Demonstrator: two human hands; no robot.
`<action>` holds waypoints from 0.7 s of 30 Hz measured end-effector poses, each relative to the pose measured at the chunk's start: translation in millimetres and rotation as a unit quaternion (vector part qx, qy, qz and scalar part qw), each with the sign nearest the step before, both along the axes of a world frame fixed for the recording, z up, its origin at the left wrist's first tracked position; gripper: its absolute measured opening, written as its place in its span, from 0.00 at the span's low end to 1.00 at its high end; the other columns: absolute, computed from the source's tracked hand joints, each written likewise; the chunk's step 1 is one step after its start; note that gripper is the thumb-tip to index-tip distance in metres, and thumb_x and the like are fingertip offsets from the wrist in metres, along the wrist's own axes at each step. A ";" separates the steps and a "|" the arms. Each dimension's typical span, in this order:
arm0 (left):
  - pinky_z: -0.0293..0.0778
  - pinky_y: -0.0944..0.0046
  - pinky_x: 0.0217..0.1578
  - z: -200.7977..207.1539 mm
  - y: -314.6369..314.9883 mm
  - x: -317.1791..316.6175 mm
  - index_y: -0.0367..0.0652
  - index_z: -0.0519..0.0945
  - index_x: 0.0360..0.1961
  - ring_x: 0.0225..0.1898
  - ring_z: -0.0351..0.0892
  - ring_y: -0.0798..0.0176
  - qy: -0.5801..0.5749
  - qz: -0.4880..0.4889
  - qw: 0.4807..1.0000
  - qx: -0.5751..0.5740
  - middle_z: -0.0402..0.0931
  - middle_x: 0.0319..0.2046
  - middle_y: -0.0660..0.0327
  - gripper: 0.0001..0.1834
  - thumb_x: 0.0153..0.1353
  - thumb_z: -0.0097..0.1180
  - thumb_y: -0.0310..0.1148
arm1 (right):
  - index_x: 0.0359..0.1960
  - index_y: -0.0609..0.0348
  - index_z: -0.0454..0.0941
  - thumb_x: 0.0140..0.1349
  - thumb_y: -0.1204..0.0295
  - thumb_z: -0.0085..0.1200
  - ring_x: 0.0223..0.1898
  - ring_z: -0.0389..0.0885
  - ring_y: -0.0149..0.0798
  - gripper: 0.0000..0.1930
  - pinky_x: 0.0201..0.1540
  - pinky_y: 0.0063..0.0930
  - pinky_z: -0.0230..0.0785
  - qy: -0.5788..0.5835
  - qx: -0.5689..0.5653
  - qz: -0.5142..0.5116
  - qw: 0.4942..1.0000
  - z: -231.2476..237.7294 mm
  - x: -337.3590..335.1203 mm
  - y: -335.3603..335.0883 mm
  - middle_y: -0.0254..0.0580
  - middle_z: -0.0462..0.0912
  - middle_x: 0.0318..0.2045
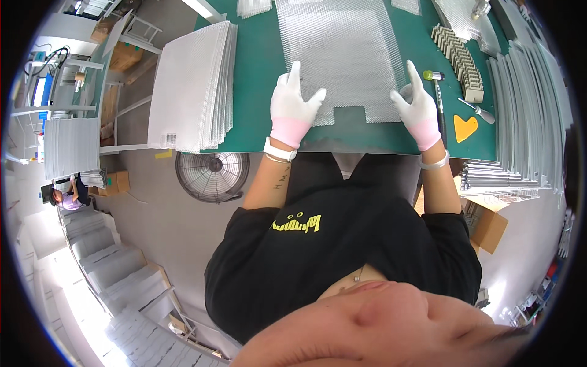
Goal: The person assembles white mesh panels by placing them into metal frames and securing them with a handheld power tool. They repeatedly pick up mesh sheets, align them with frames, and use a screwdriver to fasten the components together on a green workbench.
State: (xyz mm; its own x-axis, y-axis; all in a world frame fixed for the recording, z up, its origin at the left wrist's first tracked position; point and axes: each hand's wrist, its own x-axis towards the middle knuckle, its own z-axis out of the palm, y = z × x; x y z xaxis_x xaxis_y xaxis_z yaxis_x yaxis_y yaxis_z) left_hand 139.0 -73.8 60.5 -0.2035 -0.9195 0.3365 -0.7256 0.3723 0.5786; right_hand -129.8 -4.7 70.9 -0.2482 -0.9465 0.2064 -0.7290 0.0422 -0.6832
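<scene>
A silver mesh sheet (pixel 342 55) lies flat on the green table in front of me, with a square notch in its near edge. My left hand (pixel 293 110), in a white and pink glove, is at the sheet's left edge. Its index finger points away from me and its thumb is spread inward. At the right edge is my right hand (pixel 419 109), gloved alike, index finger stretched forward and thumb apart. Neither hand visibly grips the sheet; whether the curled fingers touch its edge is hard to see.
Left on the table (pixel 257 122) is a stack of mesh sheets (pixel 189 85). Right of my right hand lie a hammer (pixel 438 98), a screwdriver (pixel 483 114), a yellow heart-shaped scraper (pixel 465 128) and a row of metal clips (pixel 461 67). Grey strips (pixel 529 110) pile beyond; a fan (pixel 213 174) stands below.
</scene>
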 end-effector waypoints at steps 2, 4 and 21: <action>0.74 0.56 0.49 -4.3 -4.3 1.2 0.34 0.67 0.65 0.47 0.76 0.47 -0.036 0.000 0.999 0.015 0.74 0.45 0.47 0.43 0.52 0.69 0.43 | 0.72 0.52 0.59 0.57 0.66 0.63 0.30 0.82 0.48 0.40 0.37 0.35 0.75 0.009 0.001 -0.006 1.000 -6.3 -0.4 -1.3 0.47 0.81 0.29; 0.74 0.55 0.49 -9.0 -6.7 1.2 0.34 0.68 0.65 0.47 0.76 0.46 -0.062 0.001 0.998 0.027 0.74 0.46 0.47 0.43 0.52 0.68 0.45 | 0.71 0.52 0.60 0.57 0.66 0.63 0.30 0.82 0.48 0.39 0.37 0.36 0.75 0.012 0.006 -0.013 1.000 -11.5 0.2 -1.0 0.47 0.81 0.29; 0.74 0.53 0.51 -30.9 -13.2 -0.9 0.38 0.69 0.66 0.50 0.77 0.44 -0.158 0.020 0.985 0.063 0.74 0.50 0.44 0.42 0.54 0.67 0.50 | 0.61 0.55 0.72 0.63 0.62 0.57 0.44 0.82 0.51 0.25 0.47 0.40 0.75 0.099 0.012 0.019 0.995 -39.0 1.2 -3.9 0.50 0.82 0.43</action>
